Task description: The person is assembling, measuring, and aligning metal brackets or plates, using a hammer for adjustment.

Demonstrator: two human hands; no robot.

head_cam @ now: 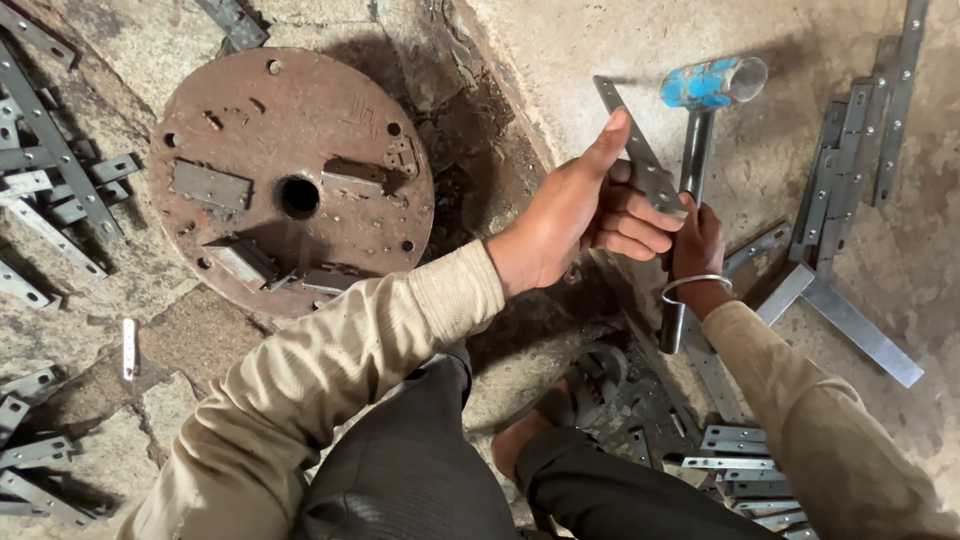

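1. Loose metal strips [50, 170] are lying scattered on the stone floor [180, 340], left of the rusty round plate [290, 180].
2. The rusty round plate is lying flat on the floor, a hole at its middle and small metal pieces resting on it.
3. Right of the plate, the left hand [580, 215] is closing around a flat perforated strip [640, 155], thumb pointing up along it, holding it tilted.
4. Just right again, the right hand [697, 245] is gripping the handle of a hammer [712, 85] with a blue-painted head, raised above the hand.
5. Far right of the plate, more strips [850, 160] and an angled piece [840, 315] are lying on the floor.
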